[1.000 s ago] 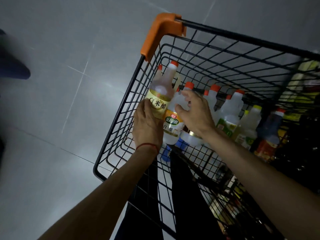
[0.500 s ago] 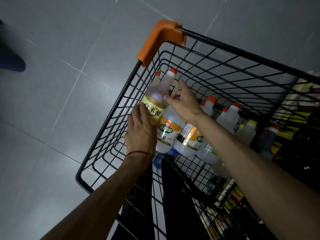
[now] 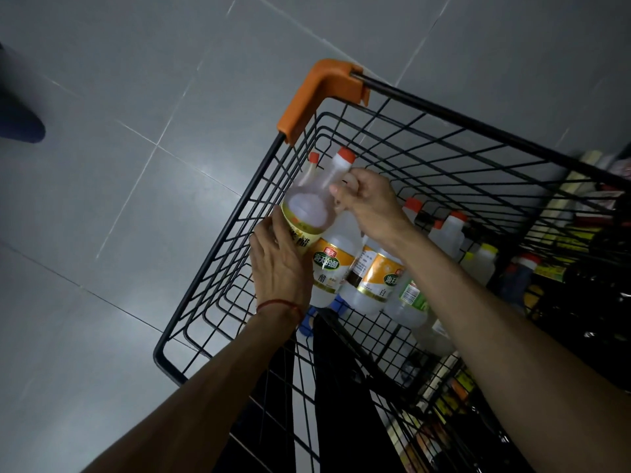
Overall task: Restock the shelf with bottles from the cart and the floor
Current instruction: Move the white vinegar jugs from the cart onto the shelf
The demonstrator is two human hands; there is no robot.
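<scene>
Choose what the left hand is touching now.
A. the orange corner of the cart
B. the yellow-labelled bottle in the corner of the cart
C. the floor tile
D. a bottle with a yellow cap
B: the left hand holds the side of the yellow-labelled bottle inside the cart, well below the orange corner.

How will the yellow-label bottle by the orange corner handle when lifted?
Likely heavy: the yellow-label bottle seems full, and left hand and right hand both hold it. Smooth clear plastic, possibly slippery. Round body may roll if laid down.
</scene>
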